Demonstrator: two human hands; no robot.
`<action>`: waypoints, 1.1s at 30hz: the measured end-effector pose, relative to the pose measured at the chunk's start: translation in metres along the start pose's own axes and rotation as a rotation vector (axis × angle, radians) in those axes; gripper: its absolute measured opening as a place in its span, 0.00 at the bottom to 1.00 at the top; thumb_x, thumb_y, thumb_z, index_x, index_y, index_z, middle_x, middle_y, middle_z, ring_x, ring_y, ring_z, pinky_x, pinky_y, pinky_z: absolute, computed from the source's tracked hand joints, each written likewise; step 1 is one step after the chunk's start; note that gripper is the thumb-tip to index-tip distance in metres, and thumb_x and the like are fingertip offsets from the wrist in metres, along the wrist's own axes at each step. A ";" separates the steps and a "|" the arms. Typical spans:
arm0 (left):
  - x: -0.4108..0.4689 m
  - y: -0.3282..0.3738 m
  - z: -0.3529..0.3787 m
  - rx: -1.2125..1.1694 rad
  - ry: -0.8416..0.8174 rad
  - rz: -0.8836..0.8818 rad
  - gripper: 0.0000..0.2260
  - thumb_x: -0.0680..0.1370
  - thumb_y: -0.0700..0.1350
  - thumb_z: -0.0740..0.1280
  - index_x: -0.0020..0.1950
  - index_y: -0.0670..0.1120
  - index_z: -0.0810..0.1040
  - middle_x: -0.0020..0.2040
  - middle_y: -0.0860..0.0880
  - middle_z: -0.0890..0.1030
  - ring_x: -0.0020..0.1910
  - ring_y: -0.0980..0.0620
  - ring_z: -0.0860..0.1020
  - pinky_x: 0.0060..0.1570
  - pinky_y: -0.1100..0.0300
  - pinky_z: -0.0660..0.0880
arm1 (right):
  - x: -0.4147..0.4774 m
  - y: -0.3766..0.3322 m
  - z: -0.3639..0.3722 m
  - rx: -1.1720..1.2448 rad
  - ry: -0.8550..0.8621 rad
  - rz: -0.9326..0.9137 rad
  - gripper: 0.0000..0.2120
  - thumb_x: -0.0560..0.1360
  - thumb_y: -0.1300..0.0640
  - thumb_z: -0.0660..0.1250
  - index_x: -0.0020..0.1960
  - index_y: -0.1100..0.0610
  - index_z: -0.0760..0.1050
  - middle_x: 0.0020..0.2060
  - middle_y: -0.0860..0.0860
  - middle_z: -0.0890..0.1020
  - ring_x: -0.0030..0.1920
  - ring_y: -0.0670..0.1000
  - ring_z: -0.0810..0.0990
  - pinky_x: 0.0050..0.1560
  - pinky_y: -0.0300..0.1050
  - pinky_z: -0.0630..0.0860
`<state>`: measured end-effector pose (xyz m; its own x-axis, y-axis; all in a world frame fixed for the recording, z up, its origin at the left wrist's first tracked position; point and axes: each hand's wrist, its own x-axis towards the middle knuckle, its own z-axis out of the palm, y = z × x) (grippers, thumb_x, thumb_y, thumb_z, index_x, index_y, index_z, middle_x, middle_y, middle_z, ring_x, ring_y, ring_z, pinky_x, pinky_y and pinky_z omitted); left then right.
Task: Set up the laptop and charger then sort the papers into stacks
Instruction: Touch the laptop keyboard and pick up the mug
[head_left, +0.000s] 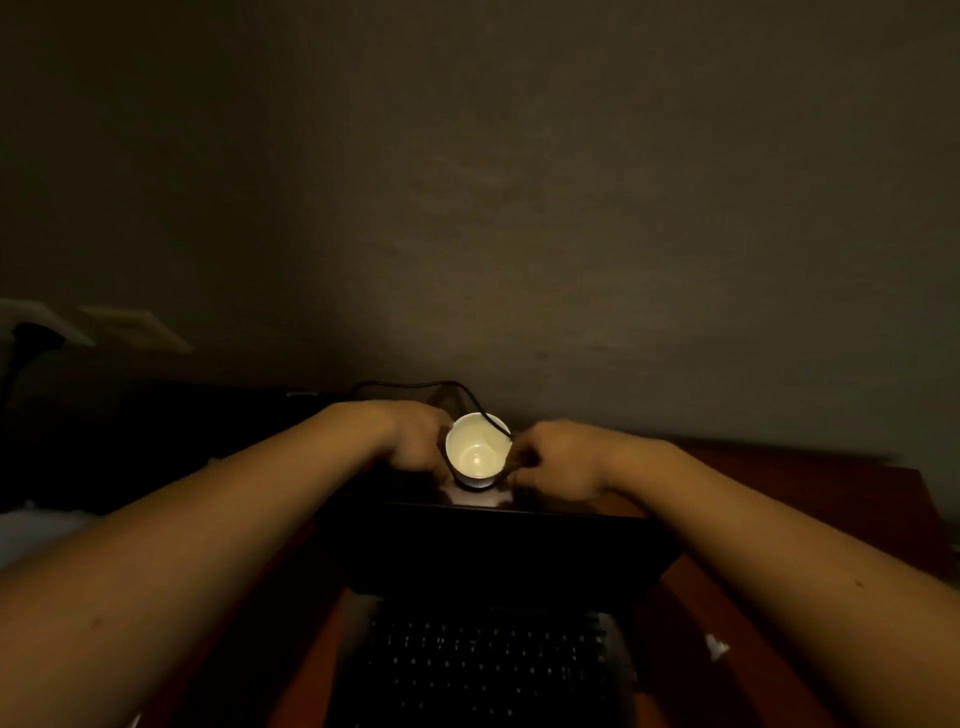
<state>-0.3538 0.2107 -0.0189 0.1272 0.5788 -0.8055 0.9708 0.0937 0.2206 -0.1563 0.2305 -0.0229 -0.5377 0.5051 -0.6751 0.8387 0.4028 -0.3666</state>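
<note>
Laptop (498, 551): open on tabletop (805, 499), dark screen upright, keyboard (483, 660) nearest the camera.
Charger cable (470, 397): thin black line arcing behind the screen, dropping across the cup rim toward the right hand.
Cup (477, 451): white, upright, looks empty, just behind the screen between both hands.
Left hand (415, 441): fingers curled, against the cup's left side; gripping or only touching, cannot tell, blurred.
Right hand (558, 460): fingers curled tight, seemingly pinching the cable end just right of the cup.
Step in hand: likely routing the charger lead to the laptop.
Doing it well: lift the lead off the cup rim first, steady the cup, keep slack in the lead, feed the plug along the laptop's side without tugging or nudging the screen.
Risk: lead snagging the rim and tipping the cup.
Counts: one laptop, one cable, one cup, two hands, two wall plates (135, 327) at left, one small white scrap (717, 647) on the right.
Papers: none identifiable in this dim light.
</note>
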 end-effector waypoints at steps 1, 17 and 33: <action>0.008 -0.002 -0.001 -0.006 -0.024 0.025 0.30 0.73 0.49 0.76 0.73 0.49 0.71 0.68 0.49 0.76 0.65 0.47 0.75 0.58 0.61 0.69 | 0.008 -0.002 0.002 -0.004 -0.048 0.001 0.15 0.80 0.48 0.66 0.62 0.53 0.81 0.61 0.52 0.81 0.60 0.55 0.79 0.63 0.49 0.74; 0.075 -0.030 0.020 0.004 0.184 0.244 0.36 0.59 0.64 0.80 0.62 0.60 0.70 0.58 0.58 0.79 0.56 0.54 0.79 0.55 0.53 0.77 | 0.045 -0.001 -0.005 -0.089 0.057 0.020 0.33 0.75 0.45 0.72 0.76 0.44 0.61 0.67 0.54 0.77 0.63 0.59 0.78 0.53 0.48 0.72; 0.068 -0.082 0.055 -0.213 0.360 0.368 0.37 0.64 0.59 0.80 0.69 0.58 0.68 0.63 0.58 0.78 0.60 0.57 0.77 0.58 0.57 0.74 | 0.070 -0.022 0.011 -0.399 0.141 -0.097 0.34 0.75 0.44 0.71 0.73 0.53 0.58 0.58 0.55 0.82 0.57 0.62 0.82 0.44 0.48 0.68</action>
<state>-0.4139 0.1975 -0.1218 0.3369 0.8407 -0.4239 0.8080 -0.0271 0.5885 -0.2120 0.2487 -0.0692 -0.6418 0.5389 -0.5456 0.6995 0.7030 -0.1285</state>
